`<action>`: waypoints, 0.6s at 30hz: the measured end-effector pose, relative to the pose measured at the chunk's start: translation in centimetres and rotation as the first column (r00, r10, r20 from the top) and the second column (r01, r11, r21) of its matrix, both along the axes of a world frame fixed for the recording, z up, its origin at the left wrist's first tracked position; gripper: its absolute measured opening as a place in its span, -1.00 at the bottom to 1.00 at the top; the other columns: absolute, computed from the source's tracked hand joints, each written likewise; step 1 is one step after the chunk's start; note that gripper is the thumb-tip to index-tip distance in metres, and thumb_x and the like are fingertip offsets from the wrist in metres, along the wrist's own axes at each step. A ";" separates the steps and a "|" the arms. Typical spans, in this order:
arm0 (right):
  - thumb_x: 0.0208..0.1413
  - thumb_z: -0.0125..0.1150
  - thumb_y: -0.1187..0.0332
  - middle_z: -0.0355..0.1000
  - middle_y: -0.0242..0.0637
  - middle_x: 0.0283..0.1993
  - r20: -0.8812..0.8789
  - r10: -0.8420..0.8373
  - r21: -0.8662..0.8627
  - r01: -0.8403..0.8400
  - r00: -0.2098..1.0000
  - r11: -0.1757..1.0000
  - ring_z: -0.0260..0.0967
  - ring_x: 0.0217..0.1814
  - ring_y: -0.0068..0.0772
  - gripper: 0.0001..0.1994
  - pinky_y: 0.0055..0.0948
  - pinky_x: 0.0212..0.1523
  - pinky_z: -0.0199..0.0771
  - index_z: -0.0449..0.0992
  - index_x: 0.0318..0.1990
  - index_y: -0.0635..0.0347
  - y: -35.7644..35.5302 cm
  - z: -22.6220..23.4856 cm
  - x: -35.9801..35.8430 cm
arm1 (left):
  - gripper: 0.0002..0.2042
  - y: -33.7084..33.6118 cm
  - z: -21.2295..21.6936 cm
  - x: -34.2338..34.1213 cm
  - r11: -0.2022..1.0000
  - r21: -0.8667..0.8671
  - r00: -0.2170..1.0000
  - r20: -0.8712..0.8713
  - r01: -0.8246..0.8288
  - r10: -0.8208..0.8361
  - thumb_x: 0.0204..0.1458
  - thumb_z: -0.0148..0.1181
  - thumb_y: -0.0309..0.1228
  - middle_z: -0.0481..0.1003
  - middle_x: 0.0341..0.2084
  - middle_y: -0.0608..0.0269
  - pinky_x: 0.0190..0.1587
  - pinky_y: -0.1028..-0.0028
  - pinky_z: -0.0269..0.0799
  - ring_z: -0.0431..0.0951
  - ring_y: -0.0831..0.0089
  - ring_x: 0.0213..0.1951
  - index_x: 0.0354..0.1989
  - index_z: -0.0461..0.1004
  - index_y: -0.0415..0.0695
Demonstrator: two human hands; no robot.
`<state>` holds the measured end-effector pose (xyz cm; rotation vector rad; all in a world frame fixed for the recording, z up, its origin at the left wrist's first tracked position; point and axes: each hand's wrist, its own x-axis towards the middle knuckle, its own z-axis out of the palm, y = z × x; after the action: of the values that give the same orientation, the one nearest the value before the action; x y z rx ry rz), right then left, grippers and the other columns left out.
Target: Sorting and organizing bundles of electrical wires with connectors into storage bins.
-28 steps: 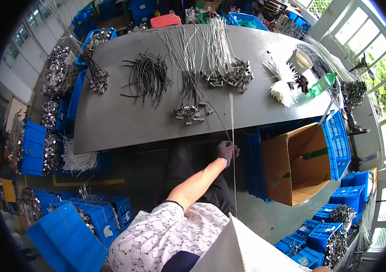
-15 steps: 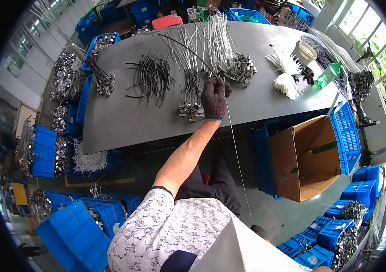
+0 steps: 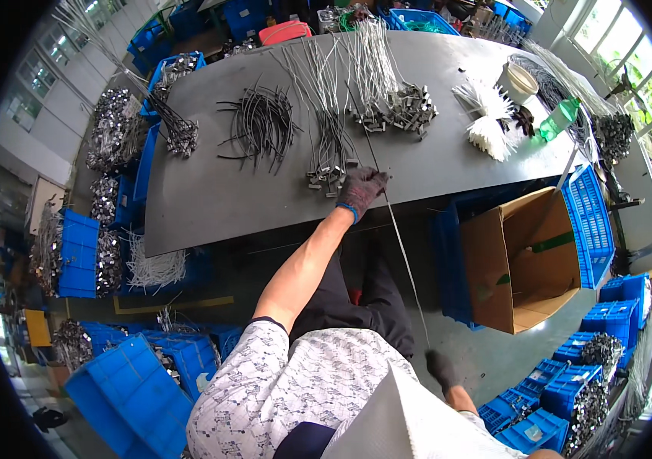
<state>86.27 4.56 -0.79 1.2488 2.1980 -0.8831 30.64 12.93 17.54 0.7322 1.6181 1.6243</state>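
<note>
My left hand (image 3: 362,189), in a dark knitted glove, is closed in a pinch on a thin wire (image 3: 402,249) near the front edge of the table. Beyond the fingers, a dark length continues onto the tabletop; toward me the pale wire hangs down past the edge. Its lower end meets the fingertips of my gloved right hand (image 3: 442,369), low beside my leg; those fingers look closed on it. Left of my left hand lie wires with metal blocks (image 3: 327,177) at their ends. More wires with blocks (image 3: 410,111) lie farther back, and black tubes (image 3: 261,126) are heaped at left.
White plastic strips (image 3: 486,122), a pale bowl (image 3: 521,83) and a green bottle (image 3: 560,119) sit at the table's right. An open cardboard box (image 3: 486,268) stands below the right edge. Blue crates (image 3: 131,398) of metal parts line both sides.
My left hand has drawn back toward the table's front edge, bringing the dark length with it. My right hand has come up and more into view at the wire's lower end.
</note>
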 end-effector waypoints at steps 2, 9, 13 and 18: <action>0.32 0.04 0.23 0.51 0.17 -0.12 -0.505 -0.044 0.173 0.151 0.862 0.973 0.49 -0.05 0.21 -0.73 -0.02 -0.17 0.47 0.53 -0.07 0.24 2.9 5.0 -11.2 | -0.73 0.2 -0.9 1.8 0.999 -0.005 0.980 -0.193 -0.048 0.046 0.10 0.34 -0.24 0.57 -0.54 0.26 -0.33 0.42 0.43 0.47 0.57 -0.44 -0.33 0.61 -0.25; 0.35 0.02 0.25 0.51 0.08 -0.07 -0.963 -0.026 0.100 0.443 0.269 0.891 0.50 0.01 0.03 -0.70 -0.22 -0.14 0.53 0.48 -0.04 0.35 11.9 14.0 -37.7 | -0.69 -2.9 -5.8 6.5 1.000 -0.013 0.971 -0.237 0.014 -0.017 0.07 0.34 -0.21 0.60 -0.46 0.00 -0.25 0.37 0.47 0.57 0.38 -0.39 -0.27 0.60 -0.27; 0.40 -0.09 0.22 0.54 -0.05 -0.19 -0.924 -0.286 -0.146 0.458 0.254 0.877 0.52 -0.14 -0.18 -0.66 -0.32 -0.23 0.50 0.49 -0.06 0.36 13.3 12.6 -44.1 | -0.72 -2.6 -4.3 1.3 0.993 -0.120 0.950 -0.312 -0.008 -0.030 0.09 0.30 -0.24 0.61 -0.50 0.01 -0.30 0.36 0.47 0.55 0.45 -0.43 -0.33 0.61 -0.27; 0.39 -0.04 0.11 0.46 -0.29 -0.45 -0.839 -0.462 -0.388 0.279 0.287 0.879 0.45 -0.40 -0.44 -0.63 -0.46 -0.39 0.42 0.48 0.02 0.26 15.3 15.4 -50.5 | -0.61 -1.8 -4.5 -9.7 0.949 -0.311 0.911 -0.378 0.045 -0.167 0.08 0.25 -0.04 0.62 -0.47 0.05 -0.29 0.29 0.47 0.57 0.37 -0.42 -0.30 0.64 -0.18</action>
<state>35.78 19.91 14.57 1.3747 2.4688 -2.4440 20.95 11.17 13.07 1.0203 2.0162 1.1622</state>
